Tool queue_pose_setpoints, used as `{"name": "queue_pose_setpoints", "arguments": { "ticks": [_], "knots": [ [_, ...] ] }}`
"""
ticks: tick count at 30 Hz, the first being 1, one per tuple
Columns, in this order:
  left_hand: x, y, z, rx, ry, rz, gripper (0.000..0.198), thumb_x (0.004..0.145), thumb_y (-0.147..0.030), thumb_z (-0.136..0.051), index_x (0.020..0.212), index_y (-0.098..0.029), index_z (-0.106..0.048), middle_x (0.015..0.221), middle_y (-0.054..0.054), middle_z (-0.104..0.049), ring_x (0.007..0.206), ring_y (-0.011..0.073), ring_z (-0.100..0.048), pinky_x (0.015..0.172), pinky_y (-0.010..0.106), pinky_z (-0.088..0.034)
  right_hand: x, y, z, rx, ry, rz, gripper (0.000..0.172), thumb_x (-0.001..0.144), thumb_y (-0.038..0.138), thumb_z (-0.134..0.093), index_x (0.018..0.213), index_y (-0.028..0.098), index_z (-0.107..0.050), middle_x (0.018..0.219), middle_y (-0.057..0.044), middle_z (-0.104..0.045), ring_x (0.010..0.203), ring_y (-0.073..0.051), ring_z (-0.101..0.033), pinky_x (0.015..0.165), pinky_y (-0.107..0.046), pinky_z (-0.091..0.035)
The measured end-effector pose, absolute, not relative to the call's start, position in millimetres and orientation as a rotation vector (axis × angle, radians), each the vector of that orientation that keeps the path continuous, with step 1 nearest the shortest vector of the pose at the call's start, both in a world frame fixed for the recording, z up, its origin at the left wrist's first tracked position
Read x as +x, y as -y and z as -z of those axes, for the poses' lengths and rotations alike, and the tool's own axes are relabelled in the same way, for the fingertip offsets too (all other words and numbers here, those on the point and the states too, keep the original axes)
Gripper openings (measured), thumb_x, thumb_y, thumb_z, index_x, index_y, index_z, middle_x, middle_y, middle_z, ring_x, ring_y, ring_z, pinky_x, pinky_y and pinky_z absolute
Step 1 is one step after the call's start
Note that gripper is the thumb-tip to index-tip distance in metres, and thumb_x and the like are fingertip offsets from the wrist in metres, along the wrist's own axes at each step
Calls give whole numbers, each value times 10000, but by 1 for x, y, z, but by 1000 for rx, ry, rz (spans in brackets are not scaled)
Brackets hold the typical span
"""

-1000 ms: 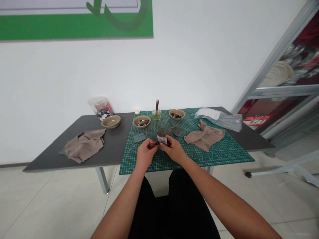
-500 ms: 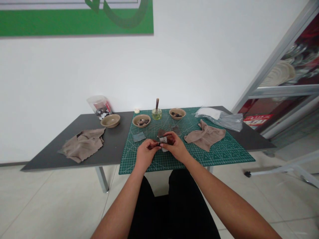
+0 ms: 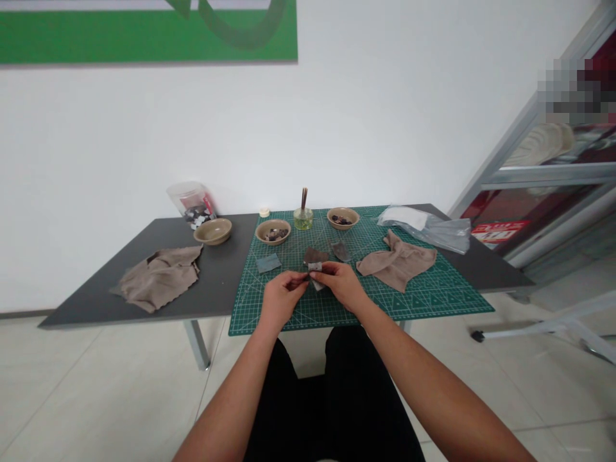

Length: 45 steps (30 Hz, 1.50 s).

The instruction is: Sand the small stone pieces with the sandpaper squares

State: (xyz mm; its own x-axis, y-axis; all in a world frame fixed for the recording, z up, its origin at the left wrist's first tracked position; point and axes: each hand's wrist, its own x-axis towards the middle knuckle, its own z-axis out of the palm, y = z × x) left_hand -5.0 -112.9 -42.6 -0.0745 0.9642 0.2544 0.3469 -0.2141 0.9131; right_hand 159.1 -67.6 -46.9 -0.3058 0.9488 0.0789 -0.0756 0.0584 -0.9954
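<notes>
Both my hands meet over the middle of the green cutting mat [image 3: 423,295]. My left hand [image 3: 282,298] pinches a small dark object, too small to name. My right hand [image 3: 342,283] is closed on a small grey sanding patch [image 3: 315,266] pressed against that object. Just beyond the hands lie a dark brown patch [image 3: 314,255], a grey patch [image 3: 341,250] and a blue-grey patch [image 3: 268,262] on the mat.
Three tan bowls [image 3: 213,231] [image 3: 273,231] [image 3: 342,218] and a glass jar with sticks [image 3: 303,218] stand at the back. Beige cloths [image 3: 161,276] [image 3: 397,263] lie left and right. A tipped plastic jar [image 3: 191,202] and plastic bag [image 3: 426,226] sit on the grey table [image 3: 221,282].
My hands have stayed together over the mat; the right hand has shifted slightly and turned the grey patch against the small object. The view has tilted a little.
</notes>
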Motion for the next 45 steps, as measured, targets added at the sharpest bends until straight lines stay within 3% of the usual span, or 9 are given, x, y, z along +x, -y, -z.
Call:
{"name": "queue_pose_setpoints", "arguments": {
  "ticks": [6,13,18,24,30,34,38,45],
  "knots": [
    [-2,115,42,1697,-1553,-1290,119,785,-251,-644,869,-209,-718,751,3,-701,659,146,-631,625,261,-475,160,66,45,-868,1380,-1550,213,649,328,-770,758,175,-669,705,16,-666,627,-124,-572,619,-257,-422],
    [0,117,41,1775,-1563,-1268,92,772,-208,-644,840,-207,-706,738,-5,-685,664,139,-624,636,253,-469,158,67,45,-884,1346,-1495,220,658,332,-769,781,178,-671,741,8,-674,672,-137,-589,680,-278,-440],
    [-1,118,41,1797,-1563,-1260,89,779,-208,-634,834,-198,-704,737,-2,-683,666,136,-624,643,253,-474,159,68,45,-878,1315,-1531,240,632,338,-789,764,181,-667,710,21,-655,630,-126,-568,618,-260,-427],
    [-1,120,40,1782,-1561,-1283,92,786,-215,-634,846,-198,-701,731,-7,-681,659,131,-626,636,250,-485,158,66,45,-854,1280,-1576,262,594,325,-813,754,172,-674,722,15,-667,651,-127,-581,644,-263,-441],
    [-1,118,43,1734,-1440,-1320,83,806,-213,-612,864,-207,-670,920,21,-721,839,162,-676,790,307,-523,157,68,48,-930,1209,-1383,247,637,342,-779,790,180,-673,736,7,-672,664,-146,-593,647,-280,-458],
    [-3,115,46,1672,-1455,-1349,72,789,-256,-656,840,-214,-685,888,18,-724,846,175,-677,807,326,-523,160,73,48,-1006,1459,-1124,147,727,306,-710,817,191,-696,745,-4,-673,691,-160,-607,660,-291,-466],
    [-4,113,49,1695,-1453,-1407,23,755,-198,-687,749,-219,-681,851,0,-715,822,163,-668,798,310,-515,161,80,44,-988,1759,-853,107,788,208,-645,851,218,-731,845,-31,-709,812,-180,-649,766,-317,-483],
    [-4,115,46,1831,-1424,-1428,150,743,-129,-696,637,-209,-627,814,-13,-690,792,141,-654,755,279,-502,159,82,44,-977,1784,-818,79,787,255,-683,819,239,-753,876,-35,-710,828,-183,-668,765,-313,-503]
  ]
}}
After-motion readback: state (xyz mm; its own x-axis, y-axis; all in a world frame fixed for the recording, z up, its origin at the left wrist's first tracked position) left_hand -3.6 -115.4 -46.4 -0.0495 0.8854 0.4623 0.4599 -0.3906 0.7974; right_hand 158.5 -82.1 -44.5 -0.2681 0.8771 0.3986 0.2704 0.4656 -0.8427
